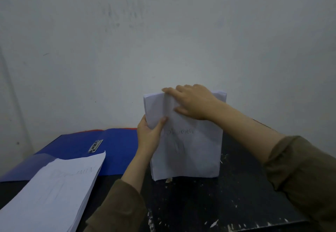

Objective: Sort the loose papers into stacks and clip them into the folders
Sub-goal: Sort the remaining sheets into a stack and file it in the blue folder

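Observation:
A stack of white papers [190,151] stands upright on its bottom edge on the dark table, with handwriting on the front sheet. My left hand [149,133] grips the stack's left edge, thumb on the front. My right hand [192,100] lies over the top edge, fingers stretched flat across it and thumb pressed on the front sheet. A second stack of white papers [52,191] lies flat at the lower left. An open blue folder [120,150] with a metal clip [95,146] lies behind that stack.
The black table [227,195] is scuffed with pale flecks, and its front right edge shows at the bottom. A plain grey wall [163,40] rises straight behind the table. A red edge [131,128] shows behind the blue folder.

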